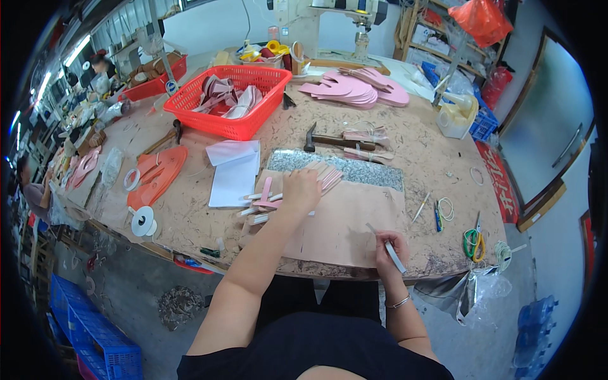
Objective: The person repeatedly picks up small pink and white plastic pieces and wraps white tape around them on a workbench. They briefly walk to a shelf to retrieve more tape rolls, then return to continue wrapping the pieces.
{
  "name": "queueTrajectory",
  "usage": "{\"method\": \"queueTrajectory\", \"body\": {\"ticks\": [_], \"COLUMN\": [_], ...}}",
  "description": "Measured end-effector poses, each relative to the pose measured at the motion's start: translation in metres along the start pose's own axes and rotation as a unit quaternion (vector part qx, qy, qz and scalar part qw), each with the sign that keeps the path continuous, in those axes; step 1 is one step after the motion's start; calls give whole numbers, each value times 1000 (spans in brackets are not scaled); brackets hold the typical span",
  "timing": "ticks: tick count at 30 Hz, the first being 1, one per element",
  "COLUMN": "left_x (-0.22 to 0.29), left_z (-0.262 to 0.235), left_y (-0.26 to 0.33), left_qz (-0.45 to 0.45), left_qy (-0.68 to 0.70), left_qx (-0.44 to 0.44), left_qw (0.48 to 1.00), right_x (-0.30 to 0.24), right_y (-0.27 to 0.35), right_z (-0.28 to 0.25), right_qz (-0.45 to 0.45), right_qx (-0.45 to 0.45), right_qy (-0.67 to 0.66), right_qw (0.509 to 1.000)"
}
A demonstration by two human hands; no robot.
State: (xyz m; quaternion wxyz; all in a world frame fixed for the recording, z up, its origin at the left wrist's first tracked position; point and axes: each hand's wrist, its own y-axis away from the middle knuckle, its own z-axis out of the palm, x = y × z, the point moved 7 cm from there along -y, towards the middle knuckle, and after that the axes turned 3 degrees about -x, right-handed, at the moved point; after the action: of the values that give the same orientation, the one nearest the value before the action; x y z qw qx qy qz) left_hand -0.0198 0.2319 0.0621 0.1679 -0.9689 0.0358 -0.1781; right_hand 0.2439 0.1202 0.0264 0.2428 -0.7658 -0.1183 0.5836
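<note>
On a scuffed workshop table (437, 158), the left hand (300, 190) presses flat on pink strips (269, 201) at frame centre, pinning them on the brown sheet (345, 221), while the right hand (389, 250) pinches a grey strip (394, 254) lower right, kept apart

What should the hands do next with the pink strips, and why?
Probably the left hand should pick one strip off the pink strips and bring it toward the right hand. The left hand rests flat on the fanned pile, on the tan sheet, while the right hand holds a thin tool near the table edge, away from the pile.
</note>
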Motion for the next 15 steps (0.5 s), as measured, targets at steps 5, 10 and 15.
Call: {"method": "queueTrajectory", "body": {"ticks": [5, 10, 15], "left_x": [-1, 4, 48], "left_z": [21, -4, -31], "left_y": [-23, -3, 81], "left_qz": [-46, -16, 160], "left_qy": [17, 73, 241], "left_qx": [-40, 21, -95], "left_qw": [998, 997, 952], "right_x": [-12, -9, 15], "right_y": [1, -2, -5], "right_z": [0, -1, -15], "right_qz": [-52, -26, 159], "right_qx": [-8, 1, 44], "right_qy": [41, 18, -175], "right_qw": [998, 1000, 971]}}
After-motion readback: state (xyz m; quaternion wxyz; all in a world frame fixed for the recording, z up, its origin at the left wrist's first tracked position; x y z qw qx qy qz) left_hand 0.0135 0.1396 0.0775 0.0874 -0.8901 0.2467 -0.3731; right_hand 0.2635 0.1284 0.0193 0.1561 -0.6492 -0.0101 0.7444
